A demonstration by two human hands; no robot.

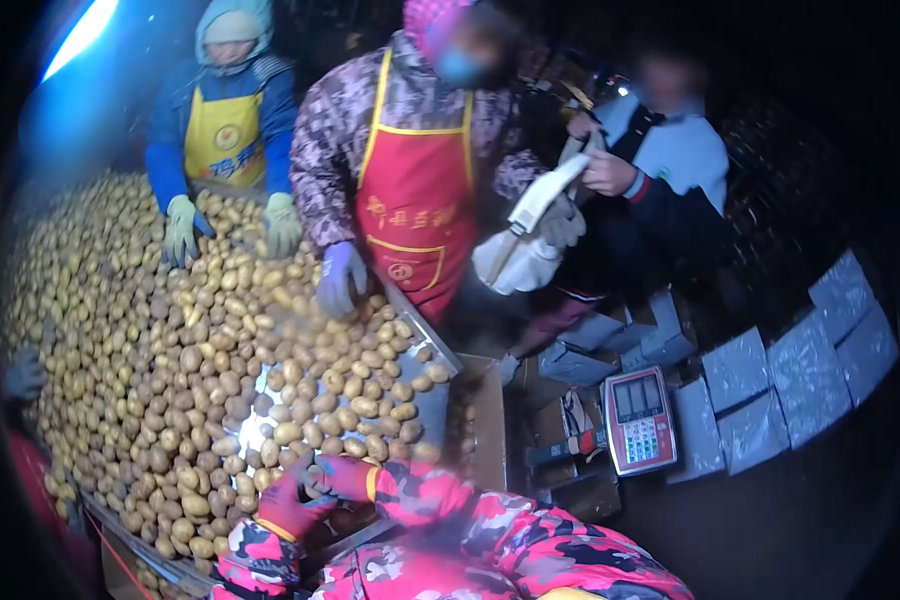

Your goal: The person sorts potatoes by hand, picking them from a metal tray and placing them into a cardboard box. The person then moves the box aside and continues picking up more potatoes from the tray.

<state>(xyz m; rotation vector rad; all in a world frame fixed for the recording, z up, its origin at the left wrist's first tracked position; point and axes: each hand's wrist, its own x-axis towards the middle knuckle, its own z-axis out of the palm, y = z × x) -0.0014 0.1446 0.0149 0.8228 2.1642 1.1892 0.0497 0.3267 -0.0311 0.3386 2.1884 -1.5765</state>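
Note:
My left hand (295,502), in a pink glove with a yellow cuff, is at the near edge of a metal table heaped with potatoes (160,400). Close beside it is my right hand (344,478), gloved alike. The fingers of both hands are curled together around something small and greyish that I cannot make out. Loose potatoes lie just beyond my hands, where a strip of bare metal (432,405) shows.
Across the table stand a person in a yellow apron (225,135) and one in a red apron (415,205), who holds a white bag (520,262) with another person. Right are a red scale (640,420), an open carton (488,420) and wrapped boxes (810,375). A gloved hand (24,375) is left.

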